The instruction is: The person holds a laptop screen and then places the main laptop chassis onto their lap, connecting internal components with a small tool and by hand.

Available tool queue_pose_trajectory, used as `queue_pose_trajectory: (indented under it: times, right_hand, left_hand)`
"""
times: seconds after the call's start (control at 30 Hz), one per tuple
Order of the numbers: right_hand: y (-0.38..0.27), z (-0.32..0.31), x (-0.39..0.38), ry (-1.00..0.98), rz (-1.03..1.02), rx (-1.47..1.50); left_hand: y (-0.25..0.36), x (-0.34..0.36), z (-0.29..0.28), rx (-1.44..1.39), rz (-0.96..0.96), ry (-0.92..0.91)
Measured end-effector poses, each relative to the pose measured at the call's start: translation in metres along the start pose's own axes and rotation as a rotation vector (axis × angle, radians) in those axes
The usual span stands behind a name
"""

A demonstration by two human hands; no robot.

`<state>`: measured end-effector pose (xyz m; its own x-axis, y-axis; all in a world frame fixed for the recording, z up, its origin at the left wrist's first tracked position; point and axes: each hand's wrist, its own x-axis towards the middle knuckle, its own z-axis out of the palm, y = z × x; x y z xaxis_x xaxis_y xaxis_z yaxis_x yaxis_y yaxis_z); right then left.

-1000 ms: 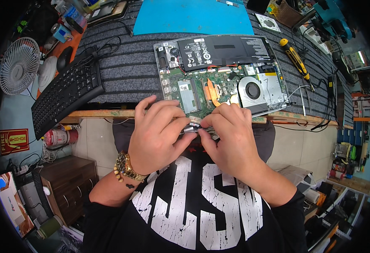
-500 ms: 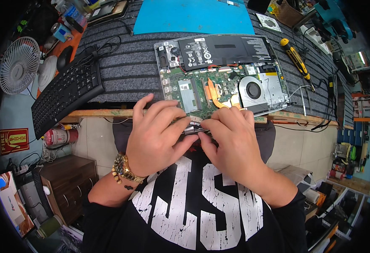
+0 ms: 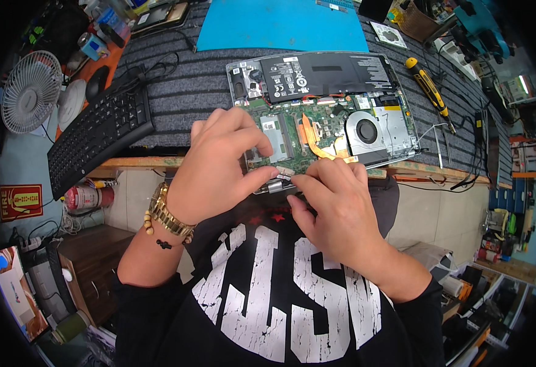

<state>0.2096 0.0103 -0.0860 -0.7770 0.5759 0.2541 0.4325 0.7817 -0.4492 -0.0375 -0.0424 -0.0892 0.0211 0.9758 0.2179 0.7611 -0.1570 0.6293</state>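
Note:
An opened laptop base (image 3: pixel 237 109) lies at the bench's near edge, its inside facing up. It shows a black battery (image 3: pixel 317 76), a green circuit board (image 3: pixel 289 110), a copper heat pipe (image 3: pixel 314 145) and a round fan (image 3: pixel 366 130). Over the board's near left corner is my left hand (image 3: pixel 216 162), thumb and index finger apart with nothing visible between them. Its thumb tip lies close to a small silver connector piece (image 3: pixel 285 172) and a hinge (image 3: pixel 275 186). My right hand (image 3: pixel 336 199) rests its index fingertip at the near edge beside that connector, thumb spread away.
A yellow-black screwdriver (image 3: pixel 428 88) and tweezers (image 3: pixel 444 147) lie right of the laptop. Beyond it is a blue mat (image 3: pixel 280 27). A black keyboard (image 3: pixel 99 125), a mouse (image 3: pixel 97 82) and a small fan (image 3: pixel 32 92) are at the left.
My left hand has moved left and up from the hinge area, opening its fingers and uncovering the connector. My right hand stays nearly in place.

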Motion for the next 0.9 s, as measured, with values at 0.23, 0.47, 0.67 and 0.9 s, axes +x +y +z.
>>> queue_pose_trajectory:
  times: [0.23, 0.47, 0.67, 0.9]
  right_hand:
    - [0.001, 0.0, -0.001, 0.003, -0.027, -0.008]
    - [0.005, -0.006, -0.001, -0.023, -0.065, -0.049]
    - [0.01, -0.005, -0.001, -0.002, -0.106, -0.027]
    - [0.011, -0.003, -0.001, 0.014, -0.141, -0.05]
  left_hand:
    - [-0.006, 0.005, 0.002, 0.008, 0.044, -0.034]
    - [-0.006, 0.005, 0.002, 0.009, 0.026, -0.055]
    - [-0.006, 0.006, 0.002, 0.007, 0.031, -0.062]
    - [-0.006, 0.007, 0.001, 0.006, 0.029, -0.091]
